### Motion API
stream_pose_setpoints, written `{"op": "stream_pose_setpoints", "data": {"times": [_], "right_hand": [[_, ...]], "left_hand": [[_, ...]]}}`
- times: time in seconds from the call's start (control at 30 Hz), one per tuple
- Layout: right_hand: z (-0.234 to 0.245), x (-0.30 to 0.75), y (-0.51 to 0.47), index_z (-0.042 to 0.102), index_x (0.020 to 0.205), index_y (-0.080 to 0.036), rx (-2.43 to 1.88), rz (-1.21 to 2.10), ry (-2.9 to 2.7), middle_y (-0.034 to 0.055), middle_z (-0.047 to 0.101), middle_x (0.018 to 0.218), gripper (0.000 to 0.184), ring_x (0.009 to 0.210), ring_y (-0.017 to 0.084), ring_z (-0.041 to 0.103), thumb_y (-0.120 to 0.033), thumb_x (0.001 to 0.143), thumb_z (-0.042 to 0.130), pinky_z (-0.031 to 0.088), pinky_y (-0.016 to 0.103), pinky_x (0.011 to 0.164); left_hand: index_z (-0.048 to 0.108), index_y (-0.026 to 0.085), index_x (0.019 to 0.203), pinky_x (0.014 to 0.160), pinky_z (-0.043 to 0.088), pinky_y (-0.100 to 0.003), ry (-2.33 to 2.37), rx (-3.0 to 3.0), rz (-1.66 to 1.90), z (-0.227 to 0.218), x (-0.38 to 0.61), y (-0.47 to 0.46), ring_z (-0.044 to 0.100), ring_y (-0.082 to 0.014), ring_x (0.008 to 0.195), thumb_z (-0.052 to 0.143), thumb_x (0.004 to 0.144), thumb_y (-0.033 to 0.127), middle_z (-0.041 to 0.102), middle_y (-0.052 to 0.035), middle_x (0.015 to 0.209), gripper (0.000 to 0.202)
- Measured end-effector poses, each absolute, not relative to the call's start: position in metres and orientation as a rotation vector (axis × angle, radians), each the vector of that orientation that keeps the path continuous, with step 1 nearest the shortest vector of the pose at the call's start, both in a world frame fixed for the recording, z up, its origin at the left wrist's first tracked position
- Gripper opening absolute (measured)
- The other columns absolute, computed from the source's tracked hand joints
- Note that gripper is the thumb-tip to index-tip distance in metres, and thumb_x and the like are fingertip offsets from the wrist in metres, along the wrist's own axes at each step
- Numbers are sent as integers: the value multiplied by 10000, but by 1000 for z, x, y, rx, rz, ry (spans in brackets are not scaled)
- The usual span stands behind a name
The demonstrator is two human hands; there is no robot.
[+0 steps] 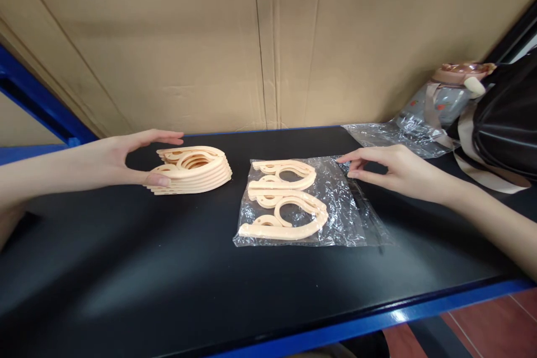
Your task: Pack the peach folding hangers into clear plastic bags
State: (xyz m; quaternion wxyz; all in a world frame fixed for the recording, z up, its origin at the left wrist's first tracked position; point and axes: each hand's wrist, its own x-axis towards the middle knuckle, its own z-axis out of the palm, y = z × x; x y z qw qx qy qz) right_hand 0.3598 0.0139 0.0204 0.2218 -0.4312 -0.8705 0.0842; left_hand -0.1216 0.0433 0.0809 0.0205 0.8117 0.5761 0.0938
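Note:
A neat stack of cream folding clothes hangers (199,179) lies on the left of the black tabletop. My left hand (126,159) is at its left end, fingers stretched out above the far side and thumb overlapping the near side; whether the thumb presses on it I cannot tell. To the right lies a clear plastic bag (346,218) with folded hangers (304,226) of the same kind inside, side by side. My right hand (388,170) hovers at the bag's far right corner, fingertips by the film, thumb and forefinger slightly apart.
Another clear plastic bag (377,135) lies at the back right, beside a transparent drinking bottle (444,100) with a strap. A dark brown bag (509,117) stands at the right edge. Cardboard (188,39) walls off the back, and a blue edge (335,329) borders the tabletop's front.

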Motion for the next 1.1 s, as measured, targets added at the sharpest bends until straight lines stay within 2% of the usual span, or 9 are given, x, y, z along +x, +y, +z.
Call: {"op": "stream_pose_setpoints", "data": {"times": [0.07, 0.23, 0.5, 0.67, 0.77, 0.83, 0.9, 1.0, 1.1], "right_hand": [[20, 360, 14, 705, 1225, -252, -1196, 239, -2410, 23, 782, 924, 367, 807, 199, 731, -473, 958, 585, 562, 356, 742], [22, 361, 15, 708, 1215, -236, -1188, 233, -2410, 24, 783, 918, 371, 807, 198, 733, -473, 957, 586, 561, 355, 748], [21, 361, 15, 706, 1217, -238, -1159, 193, -2428, 35, 783, 923, 353, 806, 204, 736, -457, 969, 583, 573, 366, 746], [20, 355, 9, 704, 1213, -246, -1130, 137, -2397, 32, 774, 921, 336, 809, 208, 728, -442, 964, 591, 570, 369, 744], [21, 343, -2, 691, 1216, -249, -1009, 79, -2353, 55, 755, 1019, 315, 906, 229, 715, -414, 961, 608, 575, 397, 803], [24, 332, -11, 642, 1290, -259, -900, 73, -2338, 74, 727, 1125, 371, 1017, 248, 695, -404, 949, 638, 576, 416, 864], [26, 320, -21, 553, 1392, -259, -805, 91, -2345, 99, 686, 1243, 532, 1135, 271, 659, -444, 912, 690, 566, 433, 935], [25, 304, -33, 450, 1458, -249, -713, 106, -2424, 124, 619, 1389, 741, 1282, 289, 583, -556, 845, 731, 516, 441, 1042], [22, 294, -38, 445, 1435, -236, -653, 34, -2484, 125, 639, 1372, 723, 1272, 277, 593, -581, 856, 708, 510, 424, 1032]], "left_hand": [[592, 245, 1367, 882, 586, -354, 1761, 2534, 282, 80, -123, 44, 730, -260, 1058, 532, 593, 1000, 709, -38, 1292, 1083], [577, 239, 1388, 865, 593, -349, 1731, 2583, 284, 79, -127, 45, 736, -244, 1045, 598, 679, 919, 727, -42, 1257, 983], [654, 239, 1273, 910, 577, -426, 1788, 2493, 567, 86, -110, 42, 708, -261, 1062, 623, 502, 979, 745, -21, 1162, 1069], [545, 241, 1397, 1021, 526, -400, 1613, 2607, 841, 73, -77, 18, 639, -266, 1186, 636, 736, 848, 655, -67, 1335, 902], [532, 240, 1378, 1018, 534, -373, 1420, 2687, 940, 53, -48, -1, 658, -256, 1138, 668, 786, 774, 639, -72, 1345, 808], [488, 277, 1413, 1017, 536, -380, 1282, 2761, 928, 39, -30, -13, 654, -260, 1145, 684, 824, 704, 623, -62, 1365, 753], [447, 287, 1432, 1069, 492, -420, 1208, 2837, 923, 28, -13, -23, 614, -275, 1221, 635, 907, 614, 609, -65, 1391, 646], [427, 259, 1430, 1005, 502, -398, 1065, 2902, 933, 18, 6, -36, 637, -265, 1139, 632, 914, 594, 643, -72, 1312, 648], [406, 240, 1429, 988, 481, -399, 1016, 2929, 913, 14, 15, -41, 649, -269, 1102, 658, 910, 553, 662, -78, 1281, 657]]}}
